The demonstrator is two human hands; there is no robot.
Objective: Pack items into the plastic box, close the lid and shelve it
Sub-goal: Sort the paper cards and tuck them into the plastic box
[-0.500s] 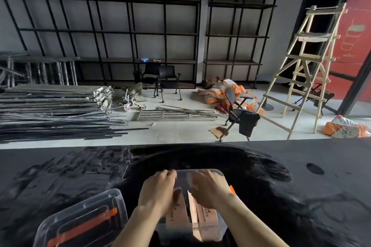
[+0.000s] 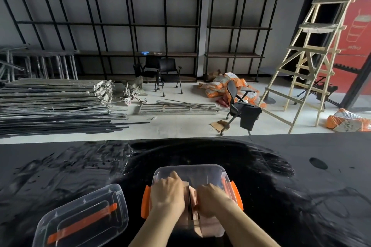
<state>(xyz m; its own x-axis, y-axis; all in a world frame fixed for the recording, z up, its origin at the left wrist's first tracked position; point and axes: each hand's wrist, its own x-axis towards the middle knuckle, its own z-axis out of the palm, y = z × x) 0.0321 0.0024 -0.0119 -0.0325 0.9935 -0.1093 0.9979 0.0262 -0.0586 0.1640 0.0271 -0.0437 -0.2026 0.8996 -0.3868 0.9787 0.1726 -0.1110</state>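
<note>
A clear plastic box with orange side latches sits on the black table in front of me. Pale pink packets stand inside it, sticking out over its near edge. My left hand rests palm down on the packets at the left, fingers curled over them. My right hand presses on the packets at the right. The box's clear lid with an orange handle lies flat on the table to the left, apart from the box.
The black table is smeared and glossy, with a dark round spot at the right. Beyond its far edge are a floor with metal rods, chairs, orange sacks, a wooden ladder and black wall shelves.
Both hands have slid toward me along the packets, uncovering the far part of the box. The view has tilted a little; the lid has not moved.
</note>
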